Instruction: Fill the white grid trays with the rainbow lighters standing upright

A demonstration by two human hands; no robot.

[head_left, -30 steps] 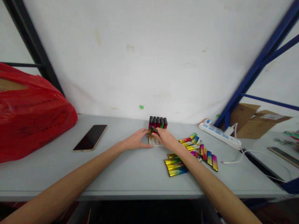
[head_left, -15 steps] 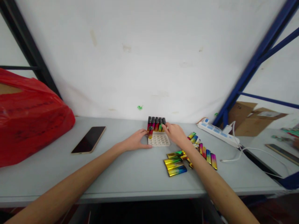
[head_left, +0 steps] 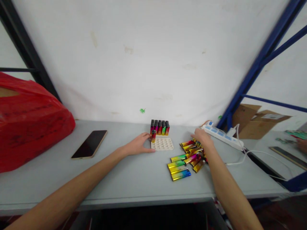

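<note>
A white tray with rows of round holes (head_left: 165,144) sits on the grey table. Upright lighters (head_left: 160,127) with black tops and shiny coloured bodies fill its back rows, and one more lighter (head_left: 153,136) stands at its left side. My left hand (head_left: 139,144) rests at the tray's left edge, thumb and fingers spread around that side. My right hand (head_left: 203,138) is at the far side of a loose pile of lighters (head_left: 192,151), its fingers bent down onto a lighter (head_left: 197,143); the fingertips are partly hidden.
A phone (head_left: 90,144) lies left of my left hand, near a red plastic bag (head_left: 33,121). At the right are a white power strip (head_left: 223,137) with cables, a blue metal frame (head_left: 254,67) and a cardboard box (head_left: 254,123). Another person's hand (head_left: 302,145) shows at the far right.
My right hand has left the upright lighters in the tray and moved right, to the loose pile. My left hand stays at the tray's left edge.
</note>
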